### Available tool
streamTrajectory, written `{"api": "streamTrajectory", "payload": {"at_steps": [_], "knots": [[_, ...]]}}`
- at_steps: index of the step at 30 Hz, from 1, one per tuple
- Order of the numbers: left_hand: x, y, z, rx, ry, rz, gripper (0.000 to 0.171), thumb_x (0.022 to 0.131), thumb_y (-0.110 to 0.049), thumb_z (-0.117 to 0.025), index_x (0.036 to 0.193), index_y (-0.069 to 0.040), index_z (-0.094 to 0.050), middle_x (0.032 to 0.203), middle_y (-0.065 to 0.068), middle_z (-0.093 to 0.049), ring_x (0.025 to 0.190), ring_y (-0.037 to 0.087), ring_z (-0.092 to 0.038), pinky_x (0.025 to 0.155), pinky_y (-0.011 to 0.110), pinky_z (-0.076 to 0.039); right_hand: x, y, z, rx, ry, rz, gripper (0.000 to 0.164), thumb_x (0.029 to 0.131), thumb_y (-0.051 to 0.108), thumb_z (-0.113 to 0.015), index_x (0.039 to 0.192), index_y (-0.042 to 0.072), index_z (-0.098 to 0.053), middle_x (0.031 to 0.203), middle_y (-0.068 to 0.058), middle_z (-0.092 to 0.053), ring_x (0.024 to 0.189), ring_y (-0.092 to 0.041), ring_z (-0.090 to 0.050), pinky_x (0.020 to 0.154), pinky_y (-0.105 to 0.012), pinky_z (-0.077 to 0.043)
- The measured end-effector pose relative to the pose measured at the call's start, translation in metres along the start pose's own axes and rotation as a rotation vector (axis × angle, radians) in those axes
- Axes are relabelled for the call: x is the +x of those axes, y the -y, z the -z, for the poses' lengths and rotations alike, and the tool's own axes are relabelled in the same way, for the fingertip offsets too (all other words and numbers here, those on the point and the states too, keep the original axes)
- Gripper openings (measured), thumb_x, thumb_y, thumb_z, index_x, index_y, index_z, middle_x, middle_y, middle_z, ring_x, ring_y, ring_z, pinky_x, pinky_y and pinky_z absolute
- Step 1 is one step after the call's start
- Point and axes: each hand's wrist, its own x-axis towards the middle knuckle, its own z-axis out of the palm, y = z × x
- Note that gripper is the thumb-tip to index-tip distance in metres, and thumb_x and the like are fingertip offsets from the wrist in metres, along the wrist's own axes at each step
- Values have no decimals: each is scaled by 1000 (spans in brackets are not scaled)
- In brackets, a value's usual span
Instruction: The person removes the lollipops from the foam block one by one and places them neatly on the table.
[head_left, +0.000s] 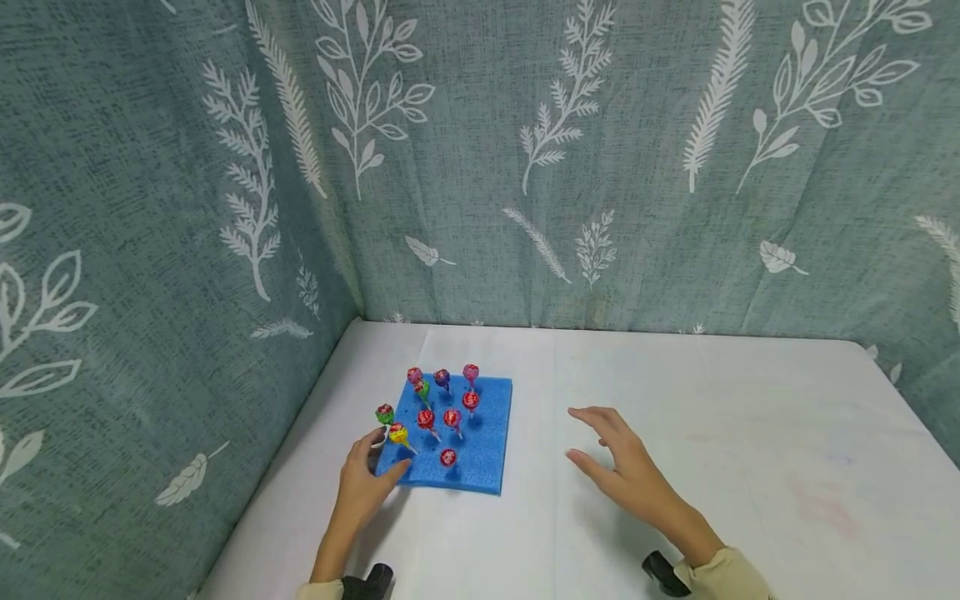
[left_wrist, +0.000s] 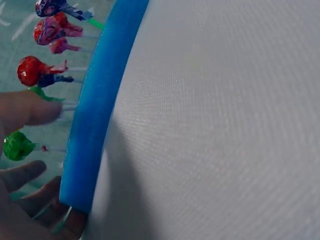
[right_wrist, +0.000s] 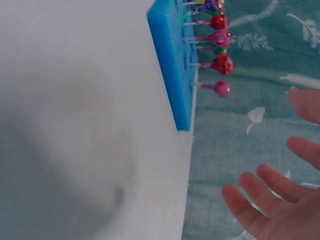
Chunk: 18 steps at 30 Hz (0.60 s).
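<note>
The blue board (head_left: 482, 454) lay flat on the white tabletop (head_left: 705, 450), left of centre. It was a four-sided slab of even thickness with a faintly speckled upper face and plain, straight edges. Ten lollipops (head_left: 470, 401) were counted on it in the head view, their pale sticks set into the upper face and their round heads uppermost. Wrappers were glossy, gathered and twisted beneath each head. Colours noted were red, pink, green, yellow and one dark purple-blue. Spacing was uneven: a pink one and a green one stood close together at the back left, while one red one stood by itself toward the front edge.

The left hand (head_left: 362, 483) was at the board's front left corner, beside the yellow lollipop (head_left: 398, 433) and the outermost green lollipop (head_left: 385, 414). Its grip was spread, thumb (left_wrist: 32, 108) well apart from the fingers (left_wrist: 30, 172). One finger lay against or just behind the board's end; which of the two could not be told.

The right hand (head_left: 630, 471) was above the tabletop, clear of the board on its right side, its grip spread and holding nothing.

A grey-green curtain (head_left: 465, 167) with white leaf prints hung behind the tabletop.
</note>
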Motion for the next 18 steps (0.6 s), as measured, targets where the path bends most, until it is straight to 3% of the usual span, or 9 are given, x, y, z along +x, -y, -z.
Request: {"api": "streamTrajectory", "payload": {"at_steps": [8, 18], "knots": [[0, 6, 1, 8, 4, 12, 58, 81, -18, -74, 130, 1, -49, 123, 20, -52, 111, 36, -52, 91, 51, -47, 16, 2, -15, 53, 2, -12, 48, 85, 24, -70, 130, 19, -53, 125, 0, -52, 107, -18, -51, 79, -41, -54], [3, 7, 2, 1, 21, 40, 57, 80, -16, -75, 130, 1, -51, 124, 18, -51, 111, 35, -53, 92, 48, -48, 28, 8, -31, 110, 30, -9, 46, 82, 18, -73, 125, 19, -55, 121, 2, -54, 105, -23, -55, 78, -35, -54]]}}
